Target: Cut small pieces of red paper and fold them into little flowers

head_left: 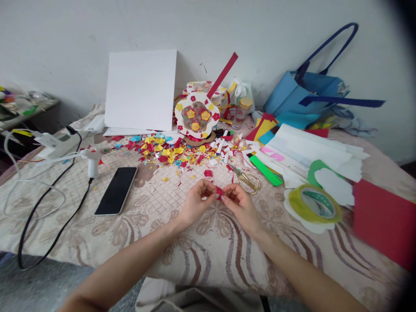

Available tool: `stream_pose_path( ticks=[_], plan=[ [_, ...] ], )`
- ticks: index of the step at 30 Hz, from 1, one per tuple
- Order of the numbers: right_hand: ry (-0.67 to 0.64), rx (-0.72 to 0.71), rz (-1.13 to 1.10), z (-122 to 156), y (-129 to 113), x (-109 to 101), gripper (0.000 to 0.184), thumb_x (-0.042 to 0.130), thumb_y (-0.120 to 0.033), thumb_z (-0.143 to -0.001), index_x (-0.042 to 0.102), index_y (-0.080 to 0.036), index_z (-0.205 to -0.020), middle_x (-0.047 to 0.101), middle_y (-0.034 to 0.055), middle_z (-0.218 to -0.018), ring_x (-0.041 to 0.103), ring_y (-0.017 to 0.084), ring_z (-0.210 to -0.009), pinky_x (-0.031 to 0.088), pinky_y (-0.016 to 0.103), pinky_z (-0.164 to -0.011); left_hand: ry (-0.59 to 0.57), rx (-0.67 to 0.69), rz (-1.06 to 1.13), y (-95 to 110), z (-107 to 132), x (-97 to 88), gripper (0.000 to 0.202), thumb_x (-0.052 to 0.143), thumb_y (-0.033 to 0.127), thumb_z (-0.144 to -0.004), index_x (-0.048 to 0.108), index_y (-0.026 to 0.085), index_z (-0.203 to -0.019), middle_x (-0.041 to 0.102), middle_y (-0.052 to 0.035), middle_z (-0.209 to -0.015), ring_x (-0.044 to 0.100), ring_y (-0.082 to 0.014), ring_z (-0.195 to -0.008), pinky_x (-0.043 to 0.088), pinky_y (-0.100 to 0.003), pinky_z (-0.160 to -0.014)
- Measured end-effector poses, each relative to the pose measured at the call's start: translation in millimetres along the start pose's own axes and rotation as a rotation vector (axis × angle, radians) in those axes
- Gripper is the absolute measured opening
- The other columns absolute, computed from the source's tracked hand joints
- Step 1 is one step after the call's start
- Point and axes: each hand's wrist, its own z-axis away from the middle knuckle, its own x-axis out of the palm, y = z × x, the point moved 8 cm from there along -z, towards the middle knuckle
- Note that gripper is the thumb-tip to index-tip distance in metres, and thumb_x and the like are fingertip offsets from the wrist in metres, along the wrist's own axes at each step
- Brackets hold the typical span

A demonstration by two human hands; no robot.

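Both my hands meet over the tablecloth near the middle of the table. My left hand (200, 198) pinches the left side of a small piece of red paper (219, 190). The right side of that piece is between the fingertips of my right hand (240, 203). Much of the paper is hidden by my fingers, so its exact shape cannot be made out. Just beyond my fingers lie another red scrap (208, 173) and gold-handled scissors (248, 180). Farther back stands a white scalloped paper piece (197, 115) decorated with red and yellow flowers, a red strip rising behind it.
Coloured paper scraps (169, 149) spread across the middle. To the left lie a phone (116, 190), a hot glue gun (93, 164) and cables. On the right are a green utility knife (265, 170), a tape roll (314, 203), red paper (385, 221) and a blue bag (305, 93).
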Motion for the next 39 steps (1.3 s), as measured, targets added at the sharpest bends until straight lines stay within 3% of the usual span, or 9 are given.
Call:
stream_pose_path(
  ticks=[6, 10, 15, 19, 23, 32, 39],
  plan=[
    [-0.007, -0.004, 0.0, -0.2, 3.7, 1.1, 0.013, 0.061, -0.026, -0.078, 0.055, -0.022, -0.088, 0.059, 0.001, -0.084, 0.056, 0.016, -0.078, 0.046, 0.029, -0.073, 0.0, 0.013, -0.017, 1.2, 0.8, 0.0, 0.022, 0.068, 0.028, -0.075, 0.052, 0.015, -0.084, 0.057, -0.0015, -0.077, 0.055, -0.0105, -0.07, 0.044, -0.024, -0.067],
    [-0.043, 0.031, -0.003, -2.7, 2.3, 0.0, 0.018, 0.062, -0.036, -0.079, 0.057, -0.023, -0.09, 0.061, 0.0008, -0.082, 0.057, 0.017, -0.076, 0.046, 0.029, -0.069, -0.003, 0.019, -0.024, 2.5, 0.1, -1.3, 0.022, 0.067, 0.028, -0.075, 0.053, 0.015, -0.085, 0.057, -0.0011, -0.077, 0.054, -0.0097, -0.069, 0.044, -0.023, -0.067],
    [-0.139, 0.075, 0.081, -6.7, -2.7, -3.5, 0.033, 0.045, -0.05, -0.088, 0.061, -0.023, -0.081, 0.06, 0.0011, -0.075, 0.054, 0.017, -0.069, 0.043, 0.028, -0.061, -0.003, -0.004, 0.011, 2.8, -2.6, -4.0, 0.024, 0.068, 0.027, -0.073, 0.051, 0.015, -0.085, 0.057, -0.0004, -0.075, 0.055, -0.0094, -0.068, 0.045, -0.023, -0.066],
    [-0.239, 0.044, 0.17, -5.8, -3.2, 2.4, 0.027, 0.056, -0.045, -0.082, 0.058, -0.02, -0.073, 0.053, -0.0023, -0.064, 0.047, 0.013, -0.06, 0.037, 0.025, -0.055, -0.009, -0.016, 0.011, 4.2, -3.2, -3.4, 0.024, 0.069, 0.026, -0.073, 0.051, 0.015, -0.084, 0.057, -0.0008, -0.075, 0.054, -0.0089, -0.067, 0.044, -0.022, -0.065],
    [-0.183, 0.009, 0.244, -5.6, -2.9, 0.1, 0.026, 0.064, -0.042, -0.077, 0.057, -0.019, -0.066, 0.051, -0.0037, -0.059, 0.045, 0.012, -0.056, 0.034, 0.023, -0.051, -0.001, -0.025, 0.018, 2.9, -3.2, -3.9, 0.026, 0.07, 0.028, -0.071, 0.051, 0.015, -0.083, 0.057, -0.0008, -0.075, 0.054, -0.0093, -0.067, 0.044, -0.023, -0.065],
    [-0.25, 0.094, 0.161, -11.8, 6.3, -6.5, 0.041, 0.044, -0.054, -0.086, 0.066, -0.02, -0.075, 0.064, 0.0019, -0.066, 0.057, 0.017, -0.061, 0.043, 0.028, -0.057, 0.013, -0.069, 0.043, 0.2, -4.7, -6.2, 0.027, 0.072, 0.028, -0.069, 0.052, 0.015, -0.082, 0.058, -0.0004, -0.073, 0.055, -0.009, -0.066, 0.042, -0.022, -0.062],
    [-0.229, 0.001, 0.239, -7.2, -1.6, -1.4, 0.02, 0.058, -0.037, -0.082, 0.057, -0.019, -0.072, 0.052, -0.0026, -0.065, 0.047, 0.012, -0.06, 0.036, 0.024, -0.054, -0.002, -0.083, 0.076, 2.4, -4.0, -3.5, 0.033, 0.074, 0.03, -0.066, 0.054, 0.015, -0.086, 0.06, -0.0018, -0.077, 0.058, -0.0108, -0.071, 0.046, -0.024, -0.067]
  ],
)
